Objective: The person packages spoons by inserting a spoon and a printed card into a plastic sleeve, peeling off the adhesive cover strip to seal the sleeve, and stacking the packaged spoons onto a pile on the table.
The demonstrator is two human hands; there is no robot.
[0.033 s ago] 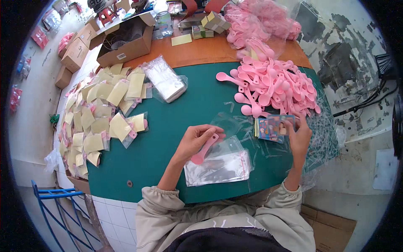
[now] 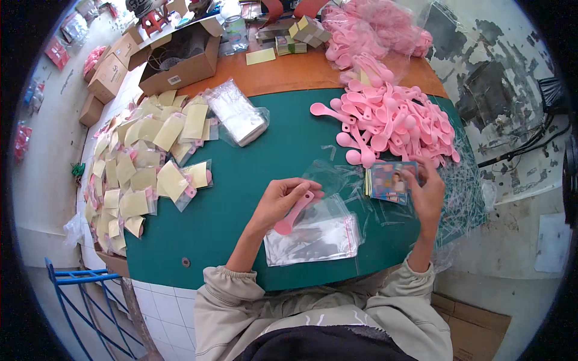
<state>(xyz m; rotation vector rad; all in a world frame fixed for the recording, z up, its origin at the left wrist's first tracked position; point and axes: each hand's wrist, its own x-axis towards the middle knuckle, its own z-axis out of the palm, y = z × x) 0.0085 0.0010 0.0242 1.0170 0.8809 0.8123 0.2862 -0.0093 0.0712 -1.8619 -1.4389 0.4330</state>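
My left hand [image 2: 280,203] is closed around the handle of a pink plastic spoon [image 2: 287,221], its bowl toward me. Clear plastic film [image 2: 325,175] shows at its fingertips; whether the hand grips that too, I cannot tell. Just below lies a pile of clear plastic bags [image 2: 310,243] on the green tabletop. On the right, my right hand [image 2: 427,194] pinches the edge of a colourful printed card [image 2: 386,176], slightly blurred. That card lies over a small stack of similar cards [image 2: 388,197], beside the large heap of pink spoons [image 2: 391,123].
Many filled bags with cream cards [image 2: 144,156] cover the table's left side. A packet of clear bags [image 2: 238,114] lies beyond the middle. Plastic scraps [image 2: 460,204] litter the right edge. Behind stand an open cardboard box [image 2: 183,57] and bagged pink spoons [image 2: 373,30].
My right hand and the card in it have shifted slightly left and away from me over the stack. My left hand with the spoon has hardly moved.
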